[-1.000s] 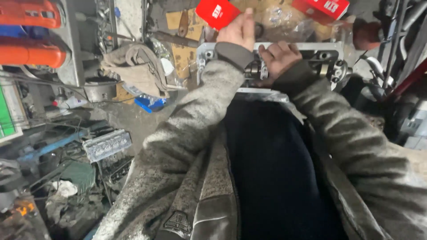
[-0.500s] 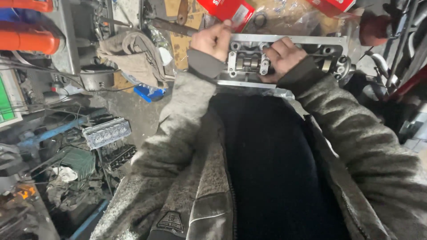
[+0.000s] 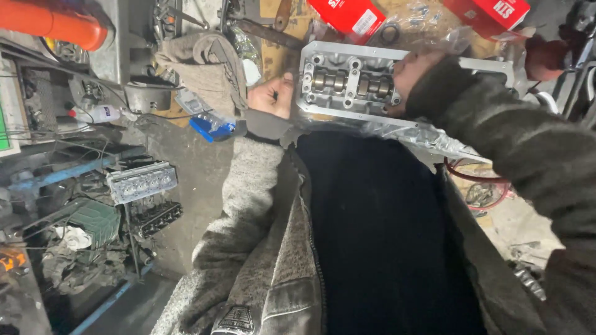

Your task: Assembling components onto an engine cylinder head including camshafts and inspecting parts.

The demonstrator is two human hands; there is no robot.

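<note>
Your two hands at a silver aluminium engine casting with a camshaft in it, top centre of the frame.

Your left hand (image 3: 271, 95) is curled into a loose fist just left of the silver aluminium engine casting (image 3: 347, 80), which lies on the cluttered bench (image 3: 273, 46). Your right hand (image 3: 415, 69) rests closed on the casting's right part, over clear plastic wrap (image 3: 397, 127). A grey-brown rag (image 3: 202, 68) lies upper left; two red cardboard boxes (image 3: 347, 15) sit along the top edge.

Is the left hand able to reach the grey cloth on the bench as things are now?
Probably yes. The left hand is a loose fist just beside the grey cloth, with nothing between them. The right hand rests on the metal cylinder head.
</note>
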